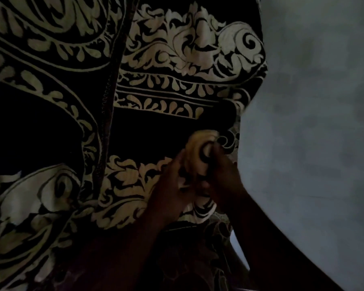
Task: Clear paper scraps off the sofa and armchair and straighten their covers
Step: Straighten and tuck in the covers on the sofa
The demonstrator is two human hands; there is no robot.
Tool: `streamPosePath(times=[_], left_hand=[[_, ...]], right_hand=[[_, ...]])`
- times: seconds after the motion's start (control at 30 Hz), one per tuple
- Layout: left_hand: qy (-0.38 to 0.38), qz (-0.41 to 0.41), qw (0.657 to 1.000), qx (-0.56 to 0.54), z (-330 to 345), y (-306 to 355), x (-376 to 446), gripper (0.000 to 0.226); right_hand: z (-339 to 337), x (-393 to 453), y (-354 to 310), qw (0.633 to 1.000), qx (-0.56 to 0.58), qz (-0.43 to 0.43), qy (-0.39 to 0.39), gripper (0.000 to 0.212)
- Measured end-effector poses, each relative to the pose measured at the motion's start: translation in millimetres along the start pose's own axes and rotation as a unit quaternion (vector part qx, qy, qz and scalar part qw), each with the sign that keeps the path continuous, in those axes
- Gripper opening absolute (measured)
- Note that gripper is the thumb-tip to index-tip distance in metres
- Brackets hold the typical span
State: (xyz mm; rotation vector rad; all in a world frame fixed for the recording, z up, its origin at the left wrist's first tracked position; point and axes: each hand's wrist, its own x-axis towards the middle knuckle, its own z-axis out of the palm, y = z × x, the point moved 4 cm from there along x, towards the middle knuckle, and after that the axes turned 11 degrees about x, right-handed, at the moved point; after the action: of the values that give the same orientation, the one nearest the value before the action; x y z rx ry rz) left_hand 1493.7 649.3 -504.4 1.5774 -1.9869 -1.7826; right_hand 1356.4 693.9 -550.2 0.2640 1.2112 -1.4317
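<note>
- Step in hand, as judged: straightening a cover, not clearing scraps. No paper scraps are visible in this dim head view.
- The black fabric cover with cream scroll and leaf pattern (pixel 177 59) drapes over the furniture and fills the left and centre of the view. Whether this piece is the sofa or the armchair cannot be told.
- Your left hand (pixel 172 185) and right hand (pixel 221 175) are close together at the cover's right-hand edge, beside the plain grey wall (pixel 313 122).
- Both hands have fingers curled round a bunched fold of the cover (pixel 200 148). The exact finger placement is blurred.
- Orientation: the cover's border bands run across the view, left to right. A dark stitched seam (pixel 107 97) runs top to bottom, tilted slightly.
- Next move, as judged: draw the gathered edge outward and down along the side, then flatten the fold so that the border bands lie straight.
</note>
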Motion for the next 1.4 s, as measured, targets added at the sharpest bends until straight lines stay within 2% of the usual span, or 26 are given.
streamPosePath(times=[0.03,0.07,0.1,0.17,0.27,0.33,0.37,0.43,0.47,0.53,0.6,0.67,0.7,0.77,0.83,0.93,1.0,1.07,1.2,1.27,1.33,1.4], left_hand=[[0.014,0.031,0.998,0.047,7.2,5.6,-5.9,0.059],[0.052,0.038,0.993,0.098,7.7,-4.2,-5.4,0.050],[0.086,0.013,0.987,0.138,1.8,-12.7,-3.1,0.042],[0.091,-0.058,0.973,0.202,-5.3,-39.3,8.0,0.036],[0.124,-0.147,0.966,0.173,-33.9,-83.3,28.1,0.033],[0.152,-0.192,0.963,0.113,-52.5,-110.7,43.0,0.039],[0.157,-0.227,0.959,0.073,-58.3,-122.0,47.9,0.042],[0.155,-0.276,0.947,0.053,-60.4,-130.1,50.5,0.043],[0.178,-0.269,0.944,0.067,-61.0,-130.3,49.4,0.044],[0.229,-0.205,0.944,0.118,-59.9,-120.0,46.1,0.051],[0.240,-0.141,0.950,0.140,-51.7,-106.7,44.0,0.059],[0.211,-0.100,0.960,0.154,-36.9,-100.0,37.1,0.070],[0.192,-0.089,0.965,0.154,-29.9,-97.2,31.6,0.077],[0.165,-0.060,0.972,0.156,-16.7,-92.9,18.7,0.088],[0.144,-0.044,0.977,0.153,-6.1,-92.5,7.7,0.092],[0.117,-0.008,0.978,0.174,8.8,-88.8,1.2,0.102],[0.125,0.007,0.970,0.208,15.6,-89.4,0.4,0.107],[0.140,-0.008,0.969,0.204,18.7,-89.7,1.9,0.109],[0.141,-0.039,0.971,0.190,19.2,-93.4,4.4,0.102],[0.148,0.016,0.964,0.221,14.7,-93.1,2.6,0.092],[0.151,0.102,0.939,0.292,13.4,-96.3,2.3,0.083],[0.151,0.036,0.955,0.253,11.7,-101.6,3.6,0.094]], right_hand=[[22.0,-2.6,-1.3,0.999,-0.021,-0.005,-0.038,0.034],[27.6,4.1,-0.4,0.996,-0.063,-0.003,-0.058,0.027],[28.3,11.2,2.2,0.991,-0.121,-0.025,-0.047,0.019],[14.2,16.5,-1.8,0.970,-0.235,-0.060,0.010,0.014],[-11.4,23.0,-0.6,0.926,-0.356,-0.124,0.021,0.019],[-31.7,34.0,6.6,0.927,-0.349,-0.131,0.039,0.032],[-36.2,38.0,9.7,0.948,-0.297,-0.108,0.039,0.045],[-38.3,47.3,14.4,0.968,-0.221,-0.119,0.028,0.063],[-34.7,54.0,18.2,0.971,-0.208,-0.120,0.008,0.063],[-17.7,61.1,23.4,0.960,-0.257,-0.110,-0.018,0.052],[-3.9,67.2,33.1,0.954,-0.275,-0.109,-0.039,0.044],[-3.4,73.5,41.0,0.958,-0.265,-0.110,-0.012,0.052],[-7.3,74.3,41.6,0.952,-0.287,-0.107,0.009,0.049],[-25.9,72.5,37.1,0.920,-0.371,-0.105,0.069,0.024],[-47.1,56.9,24.2,0.906,-0.386,-0.137,0.104,0.012],[-87.8,18.7,1.5,0.898,-0.390,-0.160,0.127,0.015],[-108.8,1.0,-0.5,0.917,-0.360,-0.117,0.123,0.012],[-101.9,-1.5,4.9,0.928,-0.347,-0.094,0.096,0.015],[-40.6,35.4,27.7,0.871,-0.484,-0.078,0.002,0.043],[-19.8,52.7,35.6,0.862,-0.505,-0.042,0.008,0.048],[-15.9,61.6,38.9,0.852,-0.522,-0.027,0.034,0.046],[-24.2,54.6,32.4,0.832,-0.548,-0.059,0.055,0.045]])
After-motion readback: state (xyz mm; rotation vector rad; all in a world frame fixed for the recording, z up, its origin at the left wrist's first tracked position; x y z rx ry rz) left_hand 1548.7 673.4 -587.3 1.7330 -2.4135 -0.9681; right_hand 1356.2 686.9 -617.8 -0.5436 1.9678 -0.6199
